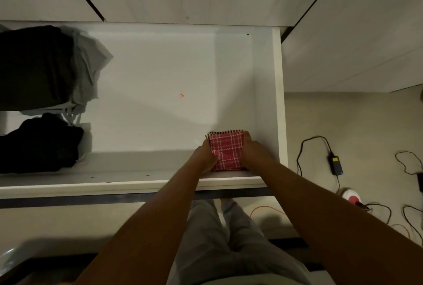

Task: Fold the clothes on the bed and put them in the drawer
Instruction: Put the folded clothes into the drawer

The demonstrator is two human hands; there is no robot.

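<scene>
A small folded red checked cloth (227,150) lies in the near right corner of the open white drawer (280,101). My left hand (206,155) grips its left side and my right hand (254,152) grips its right side, fingers curled over the edges. Both forearms reach over the drawer's front rim. The cloth rests on the drawer floor, close to the right wall.
Dark folded clothes (34,67) and a grey garment (89,65) fill the drawer's left side, with another black pile (41,145) nearer me. A small orange mark (181,95) is on the drawer floor. Cables and a black charger (336,164) lie on the floor at right.
</scene>
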